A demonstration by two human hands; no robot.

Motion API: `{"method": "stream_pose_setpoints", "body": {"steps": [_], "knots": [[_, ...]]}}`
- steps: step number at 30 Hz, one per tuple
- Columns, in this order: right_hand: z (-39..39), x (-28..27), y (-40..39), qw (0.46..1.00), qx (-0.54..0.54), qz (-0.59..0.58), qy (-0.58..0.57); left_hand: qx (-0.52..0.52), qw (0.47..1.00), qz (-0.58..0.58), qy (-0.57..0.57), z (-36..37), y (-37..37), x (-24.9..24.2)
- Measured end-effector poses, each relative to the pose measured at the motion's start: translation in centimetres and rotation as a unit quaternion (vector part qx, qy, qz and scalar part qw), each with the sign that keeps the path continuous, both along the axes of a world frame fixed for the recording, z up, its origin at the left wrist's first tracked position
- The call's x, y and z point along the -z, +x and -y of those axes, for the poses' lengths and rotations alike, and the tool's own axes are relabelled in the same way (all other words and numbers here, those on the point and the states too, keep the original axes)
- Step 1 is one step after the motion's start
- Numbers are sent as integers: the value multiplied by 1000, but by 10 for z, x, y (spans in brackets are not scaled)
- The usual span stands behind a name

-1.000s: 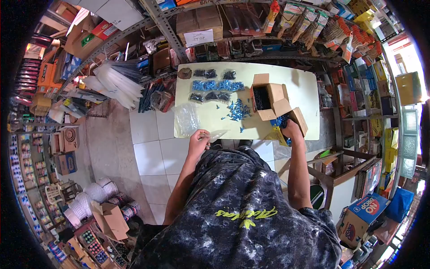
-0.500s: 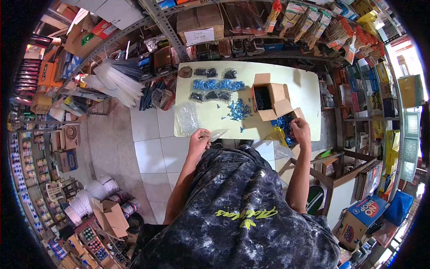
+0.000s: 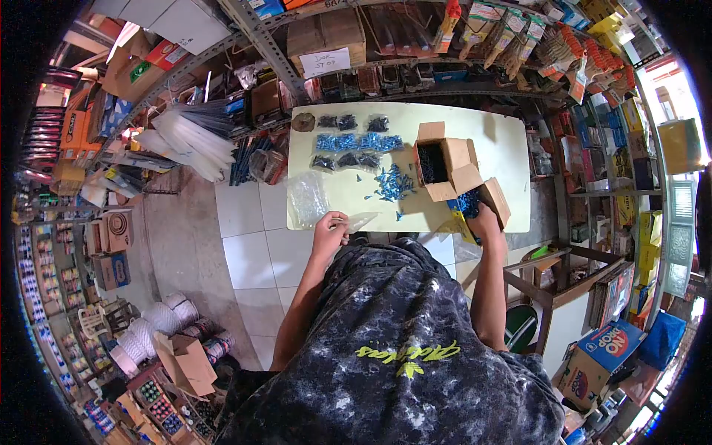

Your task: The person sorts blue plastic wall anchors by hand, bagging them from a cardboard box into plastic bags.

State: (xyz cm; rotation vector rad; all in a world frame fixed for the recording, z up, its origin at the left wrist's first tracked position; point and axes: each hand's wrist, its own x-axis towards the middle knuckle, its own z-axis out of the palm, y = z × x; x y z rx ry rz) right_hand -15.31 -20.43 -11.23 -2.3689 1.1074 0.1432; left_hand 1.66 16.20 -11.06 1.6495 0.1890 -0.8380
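My left hand [image 3: 331, 231] is closed on a small clear plastic bag [image 3: 363, 221] at the table's front edge. My right hand [image 3: 485, 224] reaches into an open box of blue pieces [image 3: 466, 202] at the front right; its fingers are hidden inside. Behind that box stands an open brown carton [image 3: 433, 163] with dark pieces in it. A loose pile of blue pieces [image 3: 394, 183] lies mid-table. Rows of filled bags lie behind it, blue ones [image 3: 360, 142] between dark ones [image 3: 347, 160].
Clear plastic bags [image 3: 308, 199] lie at the left of the pale table [image 3: 498, 159]. A round brown object [image 3: 303, 122] sits at its back left corner. Shelves surround the table behind and to the right. A wooden frame [image 3: 549, 296] stands at the right.
My right hand has moved down and slightly left, deeper into the box of blue pieces. The box's flap stands further out to the right. My left hand stays about where it was.
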Motion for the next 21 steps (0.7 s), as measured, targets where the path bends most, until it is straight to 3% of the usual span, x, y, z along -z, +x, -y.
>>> {"method": "stream_pose_setpoints", "body": {"steps": [6,12,15,18,20,21], "knots": [[-6,10,6,999,13,33,-18,-8,1000,-3,-15,0,2,1],[6,19,-1,998,6,47,47,4,1000,-3,-13,0,6,3],[9,15,-3,991,71,49,100,3,1000,-4,-8,0,7,2],[8,14,-3,994,59,47,75,3,1000,-6,-2,0,7,5],[0,17,2,999,34,28,-30,3,1000,-6,-2,0,8,8],[-4,12,6,999,34,28,-30,2,1000,-8,-2,0,8,8]]}}
